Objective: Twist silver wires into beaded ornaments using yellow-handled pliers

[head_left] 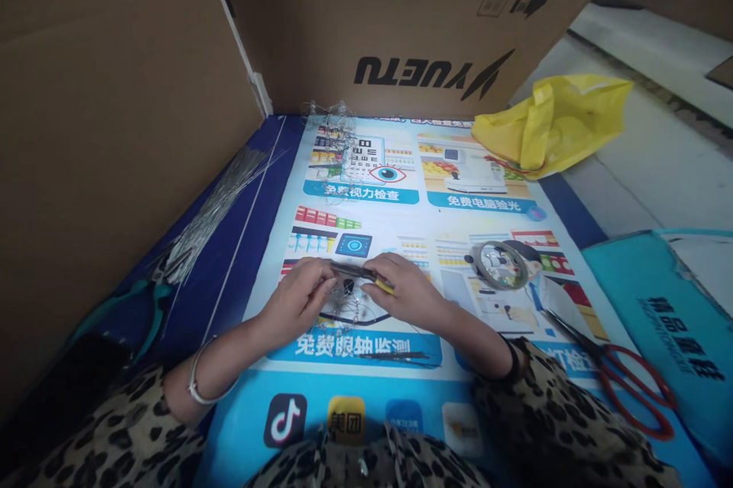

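My right hand [408,291] is closed around small pliers [385,286] with yellow handles, their dark jaws pointing left. Facing it, my left hand [303,293] is pinched shut at the jaw end, its fingertips on thin wire that is mostly hidden. From between the hands hangs a fine wire piece with clear beads [356,311], just above the printed sheet. Short dark wires [398,357] lie on the sheet below my hands. A round dish [500,265] holding small clear beads sits to the right.
Red-handled scissors [630,389] lie at right beside a teal bag [670,320]. A yellow bag [555,125] is at the back right. Tangled beaded wire [337,129] lies at the back. Wire lengths [211,213] and teal-handled pliers [152,312] are left. Cardboard walls [366,7] enclose the back and left.
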Demonstrator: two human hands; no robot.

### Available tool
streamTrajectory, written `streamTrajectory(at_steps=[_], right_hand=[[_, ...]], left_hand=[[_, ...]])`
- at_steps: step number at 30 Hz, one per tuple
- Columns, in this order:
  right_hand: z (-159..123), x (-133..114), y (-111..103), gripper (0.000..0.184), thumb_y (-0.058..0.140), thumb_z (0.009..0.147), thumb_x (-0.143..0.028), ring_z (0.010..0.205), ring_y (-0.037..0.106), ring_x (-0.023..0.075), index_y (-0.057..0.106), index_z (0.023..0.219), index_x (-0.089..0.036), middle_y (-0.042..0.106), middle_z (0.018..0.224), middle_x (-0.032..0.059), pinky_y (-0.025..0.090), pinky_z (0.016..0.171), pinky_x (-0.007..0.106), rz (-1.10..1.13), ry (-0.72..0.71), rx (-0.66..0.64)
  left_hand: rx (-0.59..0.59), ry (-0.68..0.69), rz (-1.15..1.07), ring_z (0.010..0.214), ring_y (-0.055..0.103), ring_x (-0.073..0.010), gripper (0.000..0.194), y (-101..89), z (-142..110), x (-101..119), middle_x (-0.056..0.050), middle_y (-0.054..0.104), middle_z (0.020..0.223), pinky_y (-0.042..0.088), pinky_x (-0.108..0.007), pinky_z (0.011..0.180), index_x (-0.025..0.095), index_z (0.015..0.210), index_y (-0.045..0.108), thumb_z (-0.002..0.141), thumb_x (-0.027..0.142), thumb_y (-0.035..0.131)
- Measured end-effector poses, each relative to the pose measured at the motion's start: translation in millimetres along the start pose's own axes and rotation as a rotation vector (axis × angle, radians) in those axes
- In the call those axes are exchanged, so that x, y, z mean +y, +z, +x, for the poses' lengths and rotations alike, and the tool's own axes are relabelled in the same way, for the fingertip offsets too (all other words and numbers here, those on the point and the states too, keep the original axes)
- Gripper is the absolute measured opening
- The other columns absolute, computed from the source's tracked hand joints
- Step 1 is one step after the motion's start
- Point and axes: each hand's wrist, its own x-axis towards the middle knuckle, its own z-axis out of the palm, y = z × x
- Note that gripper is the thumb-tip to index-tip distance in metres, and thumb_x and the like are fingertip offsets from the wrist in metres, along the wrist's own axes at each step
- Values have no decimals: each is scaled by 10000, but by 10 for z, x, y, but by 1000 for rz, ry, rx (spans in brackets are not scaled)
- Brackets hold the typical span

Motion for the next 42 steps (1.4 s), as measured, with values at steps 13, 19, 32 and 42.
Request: streamTrajectory(at_steps=[13, 19, 32, 42], right_hand=[[-43, 45, -235, 337, 498, 857, -455, 912, 549, 227, 591, 1020, -175, 626, 954, 101, 433, 772, 345, -137, -45, -157], [-28, 19, -343, 321, 472, 872, -445, 904, 546, 215, 594, 1007, -182, 626, 913, 91, 422, 764, 328, -145, -84, -243], [-26, -57, -388, 339, 443, 886, -453, 891, 530, 211, 602, 966, -165, 604, 892, 87, 412, 778, 328, -284, -92, -315], [-30, -80, -373, 361, 425, 891, -467, 855, 540, 206, 621, 963, -174, 611, 856, 80, 405, 731, 310, -310, -94, -302]], left_hand=[[33, 39, -33, 837, 553, -169, 85, 13, 15, -4, -42, 584, 882, 435, -307, 751, 188, 887, 466, 910, 192, 385], [44, 83, -5, 834, 536, -171, 103, -3, 32, 30, -47, 586, 865, 425, -309, 754, 183, 871, 475, 909, 164, 381], [67, 257, 82, 781, 523, -168, 101, -3, 52, -12, -43, 606, 855, 390, -333, 737, 176, 879, 476, 913, 153, 384], [90, 339, 114, 801, 544, -176, 100, 18, 53, -35, -51, 611, 851, 419, -344, 748, 162, 926, 499, 898, 122, 412]])
